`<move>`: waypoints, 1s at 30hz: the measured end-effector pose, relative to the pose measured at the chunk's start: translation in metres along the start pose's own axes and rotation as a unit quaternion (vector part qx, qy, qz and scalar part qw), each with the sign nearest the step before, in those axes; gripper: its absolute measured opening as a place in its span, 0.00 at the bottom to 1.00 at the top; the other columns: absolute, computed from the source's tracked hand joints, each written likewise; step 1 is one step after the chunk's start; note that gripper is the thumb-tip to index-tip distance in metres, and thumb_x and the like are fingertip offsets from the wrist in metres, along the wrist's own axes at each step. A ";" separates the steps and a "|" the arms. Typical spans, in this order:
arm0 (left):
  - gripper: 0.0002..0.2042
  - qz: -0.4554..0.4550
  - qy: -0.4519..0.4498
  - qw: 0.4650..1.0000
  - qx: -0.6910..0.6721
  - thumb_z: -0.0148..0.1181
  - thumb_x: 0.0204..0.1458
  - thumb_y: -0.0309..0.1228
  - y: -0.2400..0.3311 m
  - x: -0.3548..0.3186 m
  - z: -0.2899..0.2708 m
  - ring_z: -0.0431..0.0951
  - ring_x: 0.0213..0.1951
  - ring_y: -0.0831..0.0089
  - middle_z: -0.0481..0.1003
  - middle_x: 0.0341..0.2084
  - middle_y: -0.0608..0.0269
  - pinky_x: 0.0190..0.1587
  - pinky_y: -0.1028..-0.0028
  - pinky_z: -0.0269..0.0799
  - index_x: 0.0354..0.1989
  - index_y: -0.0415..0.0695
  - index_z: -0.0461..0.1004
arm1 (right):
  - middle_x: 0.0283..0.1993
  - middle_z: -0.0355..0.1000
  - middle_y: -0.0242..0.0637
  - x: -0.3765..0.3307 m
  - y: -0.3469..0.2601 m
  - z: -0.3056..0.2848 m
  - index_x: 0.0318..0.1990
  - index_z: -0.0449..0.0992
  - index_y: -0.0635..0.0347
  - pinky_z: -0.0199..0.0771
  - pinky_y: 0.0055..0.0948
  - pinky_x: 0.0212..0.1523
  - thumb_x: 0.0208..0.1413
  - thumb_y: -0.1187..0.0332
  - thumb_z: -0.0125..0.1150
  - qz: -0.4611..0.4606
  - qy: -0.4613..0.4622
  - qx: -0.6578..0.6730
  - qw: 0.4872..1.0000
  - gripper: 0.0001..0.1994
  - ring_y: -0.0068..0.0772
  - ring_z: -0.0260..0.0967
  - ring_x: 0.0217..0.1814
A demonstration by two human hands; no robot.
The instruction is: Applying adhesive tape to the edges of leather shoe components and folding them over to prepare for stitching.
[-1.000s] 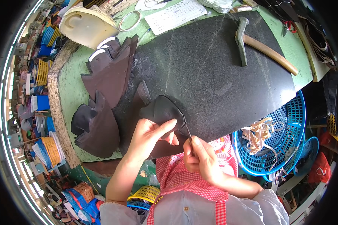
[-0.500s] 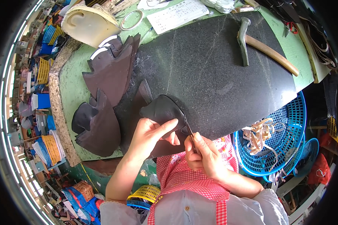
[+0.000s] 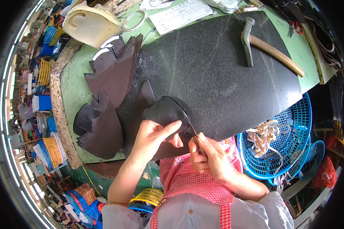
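Observation:
A black leather piece (image 3: pixel 166 110) with a rounded edge sits at the near side of the dark slab. My left hand (image 3: pixel 152 138) pinches its lower edge, thumb on top and fingers partly underneath. In my right hand (image 3: pixel 211 155) is a slim dark metal tool (image 3: pixel 192 130), its tip against the right edge of the leather; its exact kind cannot be made out. Brown-backed leather lies beneath the held piece. To the left rest more cut leather pieces, one brown with a black flap (image 3: pixel 103 129) and a stack with white-edged tips (image 3: pixel 112 74).
A hammer (image 3: pixel 277 54) lies on the stone slab (image 3: pixel 214 76) at the far right. Blue baskets (image 3: pixel 309 118) with tan strips (image 3: pixel 263 138) stand right of the slab. Along the back are a cream container (image 3: pixel 90 26), a tape roll (image 3: pixel 134 20) and a printed sheet (image 3: pixel 179 16).
My right hand and the tool have shifted very slightly down. My left hand and the leather stay nearly in place.

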State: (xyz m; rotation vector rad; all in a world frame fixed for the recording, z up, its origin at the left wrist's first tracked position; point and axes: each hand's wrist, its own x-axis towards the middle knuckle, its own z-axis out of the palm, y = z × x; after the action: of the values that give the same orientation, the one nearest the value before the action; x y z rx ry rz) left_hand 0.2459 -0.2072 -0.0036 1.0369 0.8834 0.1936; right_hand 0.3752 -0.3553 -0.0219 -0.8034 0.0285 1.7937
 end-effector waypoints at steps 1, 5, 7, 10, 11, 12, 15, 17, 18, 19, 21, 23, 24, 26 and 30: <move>0.07 0.003 0.000 1.000 0.002 0.57 0.61 0.28 -0.001 0.000 -0.001 0.77 0.22 0.74 0.73 0.20 0.66 0.25 0.76 0.70 0.32 0.39 0.74 | 0.19 0.47 0.20 0.000 0.000 0.000 0.37 0.64 0.55 0.39 0.20 0.16 0.73 0.49 0.34 -0.003 0.000 -0.004 1.000 0.21 0.14 0.38 0.16; 0.06 0.007 -0.011 1.000 0.003 0.57 0.61 0.28 -0.002 0.001 -0.002 0.78 0.22 0.74 0.74 0.21 0.65 0.25 0.77 0.69 0.33 0.39 0.74 | 0.18 0.46 0.20 0.001 0.001 0.002 0.36 0.63 0.55 0.39 0.20 0.16 0.73 0.49 0.35 -0.004 0.007 0.007 1.000 0.21 0.14 0.38 0.16; 0.06 0.016 -0.011 1.000 0.002 0.57 0.61 0.27 -0.003 0.001 -0.002 0.78 0.22 0.73 0.74 0.21 0.65 0.26 0.76 0.70 0.33 0.39 0.74 | 0.18 0.45 0.20 0.002 0.002 0.003 0.36 0.63 0.55 0.38 0.21 0.16 0.73 0.49 0.35 -0.004 0.010 0.011 1.000 0.21 0.14 0.37 0.16; 0.06 0.020 -0.015 1.000 -0.002 0.58 0.61 0.28 -0.003 0.001 -0.004 0.78 0.23 0.73 0.75 0.21 0.63 0.28 0.75 0.74 0.36 0.37 0.74 | 0.18 0.45 0.20 0.003 0.002 0.004 0.36 0.63 0.55 0.38 0.21 0.16 0.73 0.48 0.35 -0.007 0.011 0.013 1.000 0.21 0.14 0.37 0.15; 0.07 0.016 -0.019 1.000 -0.006 0.59 0.61 0.28 -0.003 0.001 -0.005 0.78 0.24 0.74 0.76 0.21 0.61 0.30 0.74 0.77 0.39 0.35 0.75 | 0.18 0.45 0.20 0.003 0.002 0.004 0.36 0.63 0.55 0.38 0.21 0.16 0.73 0.48 0.35 -0.007 0.011 0.012 1.000 0.21 0.14 0.37 0.15; 0.07 0.016 -0.019 1.000 -0.007 0.59 0.61 0.28 -0.002 0.001 -0.004 0.78 0.24 0.74 0.76 0.21 0.61 0.30 0.74 0.77 0.39 0.35 0.75 | 0.18 0.45 0.20 0.003 0.002 0.004 0.36 0.63 0.55 0.38 0.21 0.16 0.73 0.49 0.35 -0.008 0.012 0.015 1.000 0.21 0.14 0.37 0.15; 0.06 0.009 -0.004 1.000 -0.003 0.57 0.61 0.27 -0.002 0.001 -0.002 0.77 0.22 0.73 0.73 0.21 0.65 0.27 0.74 0.74 0.32 0.38 0.73 | 0.18 0.45 0.20 0.004 0.002 0.004 0.35 0.63 0.54 0.38 0.21 0.16 0.73 0.48 0.35 -0.007 0.013 0.019 1.000 0.21 0.14 0.37 0.15; 0.06 0.008 -0.002 1.000 -0.011 0.58 0.61 0.27 -0.002 0.001 -0.002 0.77 0.23 0.72 0.73 0.20 0.64 0.28 0.73 0.75 0.32 0.38 0.74 | 0.18 0.45 0.20 0.005 0.003 0.004 0.35 0.63 0.54 0.38 0.21 0.16 0.73 0.48 0.35 -0.006 0.012 0.021 1.000 0.21 0.14 0.37 0.15; 0.06 0.008 -0.002 1.000 -0.011 0.58 0.61 0.27 -0.002 0.002 -0.002 0.77 0.23 0.72 0.73 0.20 0.64 0.28 0.73 0.75 0.32 0.38 0.74 | 0.18 0.46 0.20 0.005 0.003 0.004 0.35 0.63 0.55 0.39 0.20 0.16 0.73 0.49 0.35 -0.012 0.013 0.019 1.000 0.21 0.14 0.37 0.15; 0.07 0.009 0.000 1.000 -0.007 0.58 0.61 0.27 -0.001 0.002 -0.001 0.78 0.23 0.72 0.73 0.19 0.64 0.28 0.73 0.75 0.32 0.38 0.74 | 0.18 0.46 0.20 0.005 0.004 0.003 0.35 0.63 0.55 0.39 0.20 0.16 0.73 0.49 0.36 -0.017 0.013 0.018 1.000 0.21 0.14 0.37 0.15; 0.07 0.011 0.002 1.000 -0.001 0.58 0.61 0.27 -0.002 0.001 -0.001 0.78 0.23 0.71 0.73 0.18 0.64 0.28 0.73 0.75 0.33 0.38 0.74 | 0.18 0.46 0.20 0.005 0.004 0.001 0.35 0.63 0.55 0.39 0.20 0.15 0.73 0.49 0.36 -0.020 0.010 0.015 1.000 0.21 0.14 0.38 0.15; 0.07 0.016 -0.016 1.000 -0.005 0.58 0.62 0.27 -0.005 0.002 -0.005 0.79 0.24 0.73 0.76 0.21 0.61 0.30 0.74 0.78 0.38 0.35 0.75 | 0.18 0.46 0.20 0.006 0.004 0.001 0.35 0.63 0.55 0.40 0.20 0.15 0.73 0.49 0.36 -0.023 0.009 0.012 1.000 0.20 0.14 0.38 0.15; 0.07 0.015 -0.017 1.000 -0.006 0.58 0.62 0.27 -0.004 0.002 -0.004 0.79 0.24 0.73 0.76 0.21 0.61 0.30 0.74 0.78 0.38 0.35 0.75 | 0.18 0.47 0.20 0.007 0.004 0.002 0.34 0.63 0.55 0.40 0.20 0.15 0.73 0.50 0.36 -0.030 0.020 -0.001 0.999 0.20 0.14 0.38 0.15; 0.07 0.008 -0.002 1.000 0.000 0.56 0.62 0.27 -0.001 0.002 0.000 0.78 0.23 0.70 0.71 0.17 0.64 0.28 0.72 0.75 0.32 0.38 0.73 | 0.18 0.47 0.20 0.008 0.005 0.002 0.34 0.63 0.55 0.40 0.20 0.15 0.73 0.50 0.37 -0.037 0.032 -0.014 0.999 0.20 0.14 0.39 0.15; 0.08 -0.007 -0.006 1.000 -0.001 0.56 0.62 0.27 -0.002 0.001 -0.004 0.78 0.23 0.69 0.71 0.17 0.64 0.28 0.72 0.75 0.32 0.38 0.73 | 0.18 0.47 0.20 0.008 0.007 0.002 0.34 0.63 0.56 0.41 0.20 0.15 0.73 0.50 0.37 -0.047 0.041 -0.022 0.998 0.21 0.14 0.39 0.15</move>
State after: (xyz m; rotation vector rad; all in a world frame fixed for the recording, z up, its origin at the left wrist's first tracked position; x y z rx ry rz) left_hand 0.2433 -0.2051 -0.0067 1.0292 0.8790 0.1750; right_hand 0.3672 -0.3506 -0.0270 -0.8956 0.0044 1.6783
